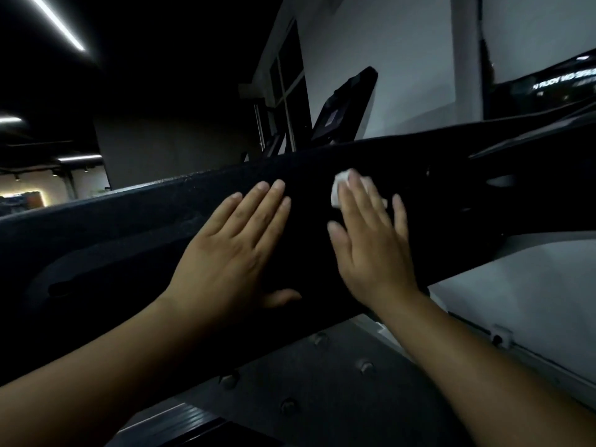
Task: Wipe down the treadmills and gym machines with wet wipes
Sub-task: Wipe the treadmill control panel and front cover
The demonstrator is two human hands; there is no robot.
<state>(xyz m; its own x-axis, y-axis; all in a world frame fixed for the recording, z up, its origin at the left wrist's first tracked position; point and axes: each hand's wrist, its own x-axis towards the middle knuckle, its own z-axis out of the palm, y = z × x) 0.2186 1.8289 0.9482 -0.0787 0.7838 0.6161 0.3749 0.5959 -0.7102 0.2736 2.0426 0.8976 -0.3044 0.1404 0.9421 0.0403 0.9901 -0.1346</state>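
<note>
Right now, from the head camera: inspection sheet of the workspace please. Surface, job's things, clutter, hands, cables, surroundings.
Surface: broad black machine panel, pale specks along its upper edge.
Job's things: white wipe, bunched on the panel under the right hand's fingers.
Clutter: nothing seen.
Hands: left hand flat on the panel, fingers straight, holding nothing; right hand flat, pressing the wipe onto the panel.
Cables: none certain; a white clip sits on a thin line along the wall's foot, too dim to tell.
Surroundings: dim room, white wall, another machine's screen behind, ceiling light strip, grey bolted plate below.
</note>
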